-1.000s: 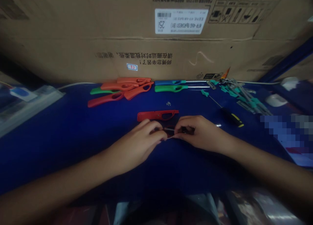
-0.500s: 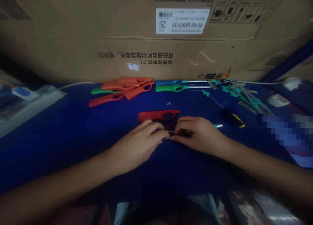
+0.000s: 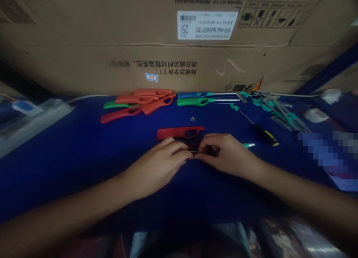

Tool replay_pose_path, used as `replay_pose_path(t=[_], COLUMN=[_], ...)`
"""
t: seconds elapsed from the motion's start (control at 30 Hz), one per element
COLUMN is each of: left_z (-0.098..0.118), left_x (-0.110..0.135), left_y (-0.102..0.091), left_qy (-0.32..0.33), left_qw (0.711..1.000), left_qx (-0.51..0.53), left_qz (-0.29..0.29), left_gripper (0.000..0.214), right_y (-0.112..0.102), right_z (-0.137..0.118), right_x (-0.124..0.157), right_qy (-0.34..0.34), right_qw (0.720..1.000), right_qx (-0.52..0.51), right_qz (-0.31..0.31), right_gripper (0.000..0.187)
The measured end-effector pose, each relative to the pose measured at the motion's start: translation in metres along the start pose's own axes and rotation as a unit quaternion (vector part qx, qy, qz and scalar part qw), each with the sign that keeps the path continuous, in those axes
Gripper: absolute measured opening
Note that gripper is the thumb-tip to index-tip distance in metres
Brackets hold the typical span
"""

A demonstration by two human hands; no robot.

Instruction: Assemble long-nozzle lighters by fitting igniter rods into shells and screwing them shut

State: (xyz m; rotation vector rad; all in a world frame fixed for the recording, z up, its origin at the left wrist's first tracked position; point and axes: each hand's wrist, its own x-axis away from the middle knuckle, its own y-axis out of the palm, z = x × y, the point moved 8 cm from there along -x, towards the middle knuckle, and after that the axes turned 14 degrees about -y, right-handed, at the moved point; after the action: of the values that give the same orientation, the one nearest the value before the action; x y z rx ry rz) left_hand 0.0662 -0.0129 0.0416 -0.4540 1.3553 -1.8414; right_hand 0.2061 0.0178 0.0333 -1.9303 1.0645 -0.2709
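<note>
Close together at the middle of the table are my left hand (image 3: 165, 161) and my right hand (image 3: 226, 151), both with pinched fingers. Between the fingertips shows a dark red lighter casing half (image 3: 190, 158), mostly covered by my hands. A thin pale strip crosses the gap there; its kind is too small to make out. Just beyond my fingers lies another red lighter casing half (image 3: 179, 132) with a trigger opening. A metal tip with a teal collar (image 3: 248, 145) sticks out behind my right hand.
Orange lighter casings (image 3: 137, 98) lie at the back left, beside blue and green lighters (image 3: 195, 102) with metal tubes. Small screws (image 3: 192, 119) lie mid-table. A screwdriver (image 3: 265, 134) and a pile of teal-ended metal tubes (image 3: 282, 110) are at right. Behind stands a cardboard box (image 3: 84, 45).
My fingertips have shifted very slightly around the small strip between them. Both hands stay in place, and the view has moved a little.
</note>
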Motion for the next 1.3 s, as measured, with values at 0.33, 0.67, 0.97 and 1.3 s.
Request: replay_pose_path(t=[0.33, 0.67, 0.97, 1.3], left_z=[-0.001, -0.012, -0.012, -0.013], left_x=[-0.001, -0.004, -0.003, -0.001], left_y=[0.000, -0.003, -0.002, -0.001], left_qy=[-0.008, -0.076, -0.076, -0.075], left_qw=[1.000, 0.995, 0.995, 0.995], left_qx=[0.003, 0.058, 0.071, 0.068], left_qz=[-0.010, -0.001, 0.005, 0.023], left_gripper=[0.028, 0.013, 0.016, 0.020], right_y=[-0.001, -0.005, 0.000, -0.004], right_z=[-0.015, -0.017, -0.011, -0.010], right_x=[-0.001, -0.001, -0.001, 0.001], right_qy=[-0.085, -0.082, -0.072, -0.039], right_qw=[0.996, 0.996, 0.994, 0.996], right_qx=[-0.019, -0.020, 0.078, 0.078], right_qz=[-0.029, -0.028, -0.020, 0.013], right_gripper=[0.012, 0.013, 0.010, 0.011])
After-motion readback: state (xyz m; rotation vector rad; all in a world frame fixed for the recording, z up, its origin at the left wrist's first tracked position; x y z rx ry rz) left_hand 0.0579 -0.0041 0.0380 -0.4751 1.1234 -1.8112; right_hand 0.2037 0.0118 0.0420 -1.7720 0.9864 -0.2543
